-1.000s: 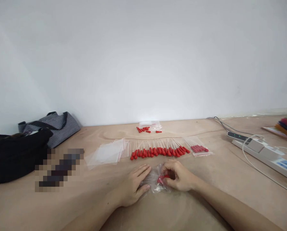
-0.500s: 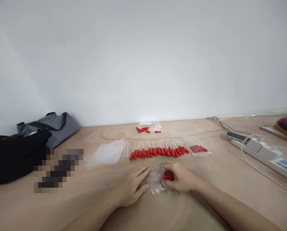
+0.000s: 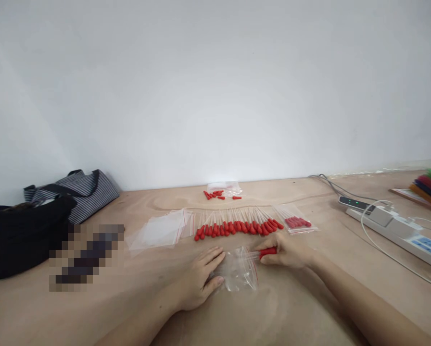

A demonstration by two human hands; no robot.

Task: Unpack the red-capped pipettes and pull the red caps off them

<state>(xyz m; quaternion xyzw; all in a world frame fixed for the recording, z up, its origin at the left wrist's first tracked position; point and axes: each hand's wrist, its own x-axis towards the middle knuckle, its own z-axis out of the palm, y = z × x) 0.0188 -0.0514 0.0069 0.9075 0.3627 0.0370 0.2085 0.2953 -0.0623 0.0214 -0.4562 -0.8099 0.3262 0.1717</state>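
My left hand (image 3: 203,276) lies with fingers stretched out and thumb apart over the left end of a clear zip bag (image 3: 239,274), pressing it to the table. At the bag's right-hand mouth, my right hand (image 3: 289,251) grips red-bulbed droppers (image 3: 268,253). Their clear tubes point left and reach into the bag; the number held is unclear. Just beyond my hands lies a row of droppers (image 3: 233,228), red bulbs towards me. Right of that row is a zip bag with several droppers inside (image 3: 297,222); to its left is a stack of flat zip bags (image 3: 159,230).
Loose red bulbs (image 3: 213,194) and a clear bag (image 3: 224,186) lie near the wall. A power strip (image 3: 399,230) with cables is on the right, coloured mesh material (image 3: 430,187) beyond it. On the left are a black bag (image 3: 28,235) and a striped bag (image 3: 93,192).
My right hand has moved right, away from the bag's mouth, with the droppers, so the bulbs are now outside the bag and the tubes show. My left hand has stayed put.
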